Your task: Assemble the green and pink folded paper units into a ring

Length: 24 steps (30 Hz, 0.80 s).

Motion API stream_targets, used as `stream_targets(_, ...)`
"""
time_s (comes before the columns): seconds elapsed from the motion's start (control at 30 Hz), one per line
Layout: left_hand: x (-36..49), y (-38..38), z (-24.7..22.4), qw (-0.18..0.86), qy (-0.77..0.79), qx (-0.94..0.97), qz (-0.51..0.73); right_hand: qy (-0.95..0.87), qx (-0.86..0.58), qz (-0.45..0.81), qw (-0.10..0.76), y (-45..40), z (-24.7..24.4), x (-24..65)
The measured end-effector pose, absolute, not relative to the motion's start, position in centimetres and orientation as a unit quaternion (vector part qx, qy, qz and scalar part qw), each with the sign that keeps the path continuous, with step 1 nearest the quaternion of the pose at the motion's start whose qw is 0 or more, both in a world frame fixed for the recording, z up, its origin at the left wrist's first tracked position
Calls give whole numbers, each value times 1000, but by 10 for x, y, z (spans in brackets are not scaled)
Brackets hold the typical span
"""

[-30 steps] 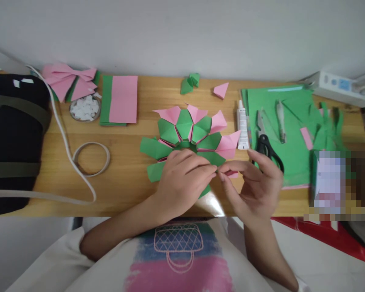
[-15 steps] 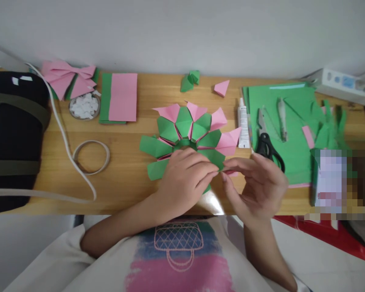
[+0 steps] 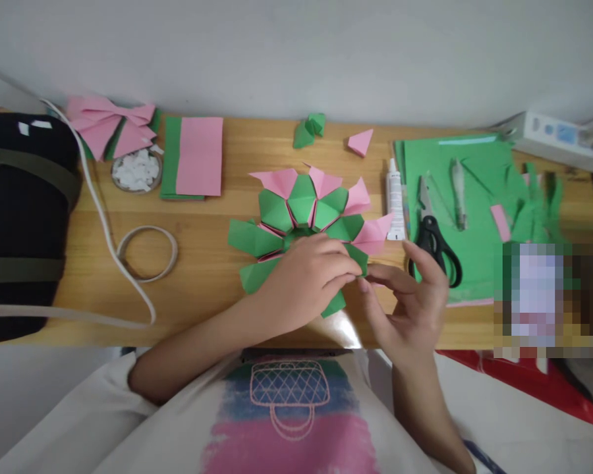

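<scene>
One ring of folded green and pink paper petals (image 3: 302, 201) on a wooden table (image 3: 202, 257), its right edge pinched between the fingertips of the left hand (image 3: 309, 280) and the thumb and forefinger of the right hand (image 3: 406, 306). Behind it, one loose green folded piece (image 3: 304, 133) and one pink folded piece (image 3: 360, 143); at right, a white glue tube (image 3: 394, 204), and black-handled scissors (image 3: 429, 227) lying on green paper sheets (image 3: 479, 263). At left, stacked pink and green rectangles (image 3: 200, 157), a dish of white scraps (image 3: 137, 170), and a ring-shaped tape roll (image 3: 170, 266) beside a white cable (image 3: 109, 237).

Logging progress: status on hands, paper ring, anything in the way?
Left hand over paper ring, pinching at its edge. Right hand at that edge, grip unclear. Left hand hides part of ring; scissors just beyond right hand.
</scene>
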<state>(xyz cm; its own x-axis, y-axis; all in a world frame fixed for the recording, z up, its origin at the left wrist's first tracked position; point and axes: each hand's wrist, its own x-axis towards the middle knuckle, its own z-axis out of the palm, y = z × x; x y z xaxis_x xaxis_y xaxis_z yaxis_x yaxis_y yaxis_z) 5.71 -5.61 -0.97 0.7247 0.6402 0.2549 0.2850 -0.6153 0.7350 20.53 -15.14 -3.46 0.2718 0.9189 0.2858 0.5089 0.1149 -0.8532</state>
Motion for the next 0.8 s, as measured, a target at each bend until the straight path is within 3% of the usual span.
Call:
stream_targets(0.17,62,-49,-11,359,248,874,213,-544,-648,202,493,-152,-36,202)
stream_targets(0.8,63,-49,-14,390,303,833,250,-478,-650,223,547,-149,-37,196)
